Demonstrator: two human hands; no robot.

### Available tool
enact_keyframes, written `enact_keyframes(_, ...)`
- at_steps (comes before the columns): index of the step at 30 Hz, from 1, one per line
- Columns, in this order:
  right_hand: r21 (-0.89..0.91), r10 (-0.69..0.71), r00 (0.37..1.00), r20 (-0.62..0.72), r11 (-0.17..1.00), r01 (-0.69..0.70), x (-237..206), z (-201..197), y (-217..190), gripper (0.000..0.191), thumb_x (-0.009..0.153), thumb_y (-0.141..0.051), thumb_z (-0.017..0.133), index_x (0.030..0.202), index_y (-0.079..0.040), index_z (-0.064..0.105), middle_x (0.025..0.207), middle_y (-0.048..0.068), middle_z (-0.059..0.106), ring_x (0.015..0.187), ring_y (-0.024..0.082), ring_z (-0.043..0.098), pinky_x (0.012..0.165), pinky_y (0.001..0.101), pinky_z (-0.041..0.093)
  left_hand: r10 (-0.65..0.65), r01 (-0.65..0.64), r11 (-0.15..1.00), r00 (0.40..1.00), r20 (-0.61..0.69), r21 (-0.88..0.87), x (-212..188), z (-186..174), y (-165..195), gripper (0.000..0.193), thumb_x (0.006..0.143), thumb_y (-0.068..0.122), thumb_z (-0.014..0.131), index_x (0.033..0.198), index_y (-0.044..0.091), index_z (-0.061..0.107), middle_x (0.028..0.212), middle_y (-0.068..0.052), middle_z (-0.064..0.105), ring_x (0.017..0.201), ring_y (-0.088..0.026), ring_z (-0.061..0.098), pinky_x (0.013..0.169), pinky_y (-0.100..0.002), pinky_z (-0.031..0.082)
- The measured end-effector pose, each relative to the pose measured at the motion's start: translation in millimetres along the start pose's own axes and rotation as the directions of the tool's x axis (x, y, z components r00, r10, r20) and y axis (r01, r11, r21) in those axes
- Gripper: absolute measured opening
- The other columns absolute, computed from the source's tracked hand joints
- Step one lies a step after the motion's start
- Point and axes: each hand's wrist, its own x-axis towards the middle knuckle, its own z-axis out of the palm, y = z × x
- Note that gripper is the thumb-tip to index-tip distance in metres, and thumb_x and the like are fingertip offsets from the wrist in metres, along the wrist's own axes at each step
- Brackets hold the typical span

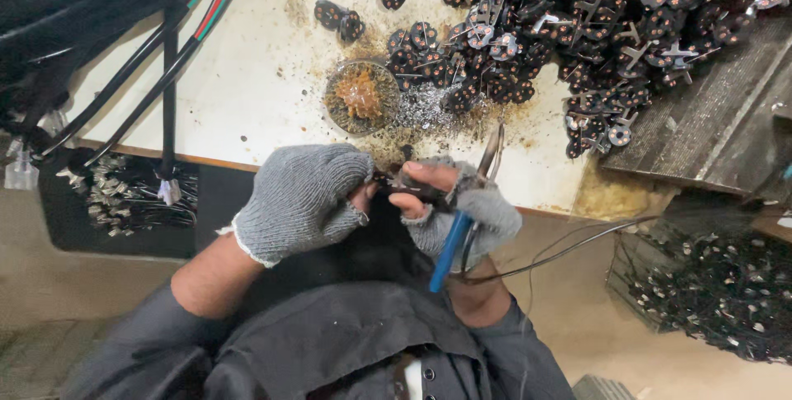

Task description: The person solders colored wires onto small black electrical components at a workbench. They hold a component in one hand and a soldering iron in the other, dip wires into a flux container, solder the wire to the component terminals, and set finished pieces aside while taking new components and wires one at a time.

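The person sits at the near edge of a stained white worktable (pixel 247 78), both hands in grey fingerless knit gloves. The left hand (pixel 301 198) is curled, its fingers closed narrowly around a small dark part (pixel 394 181) held between the two hands, just off the table's near edge. The right hand (pixel 466 206) grips a blue-handled tool (pixel 452 247), with its bare thumb and forefinger pinched on the same dark part; the tool's handle points down toward the lap and thin wires (pixel 569 243) trail off to the right.

Just beyond the hands stands a small round dish of amber paste (pixel 361 96), with metal shavings beside it. Far and to the right lies a big heap of black round plug pieces (pixel 577 29). Black cables with coloured cores (pixel 165 54) run along the left side, and a wire basket of more pieces (pixel 709 293) sits low on the right.
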Motion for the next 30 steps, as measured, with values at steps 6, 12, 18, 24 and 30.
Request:
enact_keyframes(6,-0.087,0.130,0.989,0.070,0.989,-0.123,3.6,-6.8,-4.3,0.025,0.090,-0.011,0.085,0.111,-0.002,0.075,0.092,0.011,0.075,0.085,0.020,0.075,0.079,0.0307,0.059,0.001,-0.001,1.000,1.000,0.023,0.003,2.3,0.6,0.1,0.019,0.085,0.027,0.071,0.094,0.011,0.064,0.080,-0.012,0.062,0.071,-0.038,0.063,0.061,-0.048,0.047)
enact_keyframes(12,-0.065,0.074,0.995,0.071,0.995,-0.069,2.3,-3.9,4.2,0.023,0.089,-0.007,0.084,0.109,0.000,0.075,0.089,0.011,0.074,0.078,0.020,0.072,0.075,0.0298,0.058,-0.011,0.011,1.000,0.996,0.092,0.003,4.1,-0.8,-0.5,0.023,0.079,0.030,0.074,0.088,0.013,0.063,0.079,-0.010,0.061,0.071,-0.037,0.064,0.061,-0.048,0.047)
enact_keyframes(18,0.077,0.031,0.998,0.050,0.996,-0.035,11.7,-8.8,-9.3,0.025,0.093,-0.011,0.081,0.101,-0.003,0.059,0.103,0.016,0.074,0.094,0.026,0.076,0.087,0.0359,0.061,0.005,-0.004,0.999,1.000,0.023,-0.051,3.3,-2.4,2.9,0.019,0.082,0.027,0.074,0.090,0.013,0.065,0.079,-0.010,0.061,0.070,-0.036,0.063,0.061,-0.046,0.048)
enact_keyframes(24,-0.199,0.247,0.930,0.271,0.960,-0.197,22.9,-28.8,-20.1,0.020,0.092,0.001,0.074,0.110,-0.003,0.068,0.107,0.017,0.078,0.100,0.029,0.078,0.091,0.0366,0.060,0.017,-0.018,0.998,1.000,-0.016,-0.065,6.7,-7.5,1.8,0.020,0.080,0.026,0.080,0.087,0.013,0.067,0.080,-0.010,0.063,0.072,-0.034,0.065,0.059,-0.044,0.049)
enact_keyframes(30,-0.169,0.019,1.000,0.021,0.985,-0.015,12.2,-14.4,7.2,0.027,0.102,0.000,0.073,0.114,-0.005,0.050,0.115,0.018,0.077,0.103,0.025,0.078,0.088,0.0315,0.060,0.004,-0.011,0.998,0.995,-0.102,-0.065,0.8,1.1,5.8,0.021,0.081,0.022,0.080,0.096,0.013,0.068,0.083,-0.007,0.065,0.074,-0.031,0.067,0.061,-0.041,0.052)
